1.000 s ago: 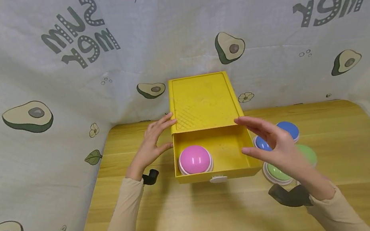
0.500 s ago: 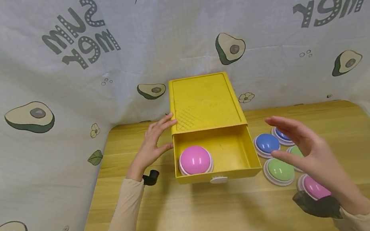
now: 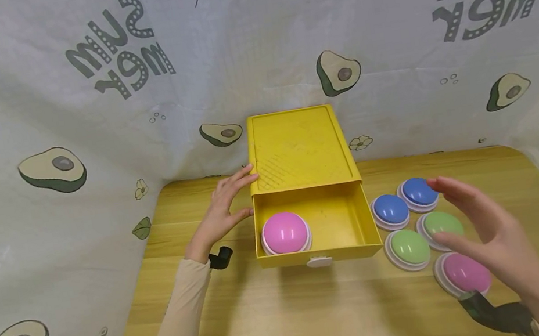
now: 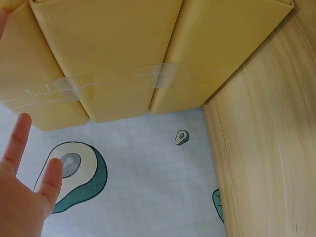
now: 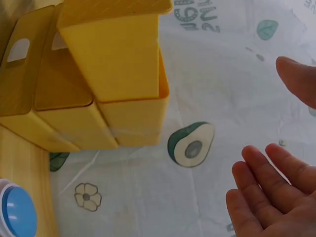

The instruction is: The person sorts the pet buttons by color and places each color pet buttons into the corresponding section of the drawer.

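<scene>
A yellow drawer unit [image 3: 303, 148] stands at the back of the table, its top drawer [image 3: 338, 221] pulled out. In the drawer's left part sits a pink dome-shaped push button [image 3: 285, 232] on a white base. My left hand [image 3: 218, 211] rests its fingertips against the unit's left side, thumb apart from the fingers. Over the table to the right, my right hand [image 3: 505, 239] is held with fingers and thumb spread apart and nothing between them. Nearest to it are a second pink button [image 3: 466, 273] and a green button [image 3: 442, 221], partly overlapped by its thumb.
Two blue buttons [image 3: 391, 210] and another green button [image 3: 409, 247] lie right of the drawer. The unit is a stack of drawers, shown sideways in the right wrist view, with clear tape [image 4: 163, 74] across its side. A printed cloth [image 3: 250, 47] hangs close behind.
My right hand has moved from the drawer's right edge outward to the right and toward me, uncovering the buttons on the table. The left hand and the pink button in the drawer have stayed put.
</scene>
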Motion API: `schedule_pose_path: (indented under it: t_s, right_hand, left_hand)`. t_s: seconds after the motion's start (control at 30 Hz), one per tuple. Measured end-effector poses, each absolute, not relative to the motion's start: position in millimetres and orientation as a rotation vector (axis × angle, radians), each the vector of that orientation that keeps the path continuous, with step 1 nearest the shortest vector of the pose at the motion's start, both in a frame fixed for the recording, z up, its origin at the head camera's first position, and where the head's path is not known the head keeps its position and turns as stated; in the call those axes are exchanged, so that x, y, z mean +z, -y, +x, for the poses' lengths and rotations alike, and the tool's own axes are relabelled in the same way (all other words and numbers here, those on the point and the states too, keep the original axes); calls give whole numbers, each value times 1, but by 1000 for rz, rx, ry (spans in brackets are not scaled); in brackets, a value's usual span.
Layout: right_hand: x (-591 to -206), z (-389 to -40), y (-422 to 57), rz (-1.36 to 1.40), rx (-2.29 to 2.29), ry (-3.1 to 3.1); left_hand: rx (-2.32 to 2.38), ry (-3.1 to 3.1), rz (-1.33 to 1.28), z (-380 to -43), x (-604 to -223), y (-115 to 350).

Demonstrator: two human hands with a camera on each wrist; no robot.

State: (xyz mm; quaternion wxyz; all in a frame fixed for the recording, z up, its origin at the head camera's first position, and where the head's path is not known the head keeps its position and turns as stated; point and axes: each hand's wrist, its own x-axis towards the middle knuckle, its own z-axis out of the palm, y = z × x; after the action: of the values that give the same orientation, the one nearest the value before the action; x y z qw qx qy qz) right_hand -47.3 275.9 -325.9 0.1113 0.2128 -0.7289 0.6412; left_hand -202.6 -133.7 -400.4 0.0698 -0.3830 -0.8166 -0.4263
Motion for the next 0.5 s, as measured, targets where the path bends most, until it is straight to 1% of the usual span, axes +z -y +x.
schedule_pose_path:
  t_s: [0.27, 0.5]
  right_hand:
    - [-345, -31, -298, 522, 1905, 2150]
    - [-351, -16, -312, 275, 1856, 2312]
  left_hand:
    - [-1286, 2464, -1157, -204, -399, 133]
    - [-1291, 2455, -1160, -205, -399, 132]
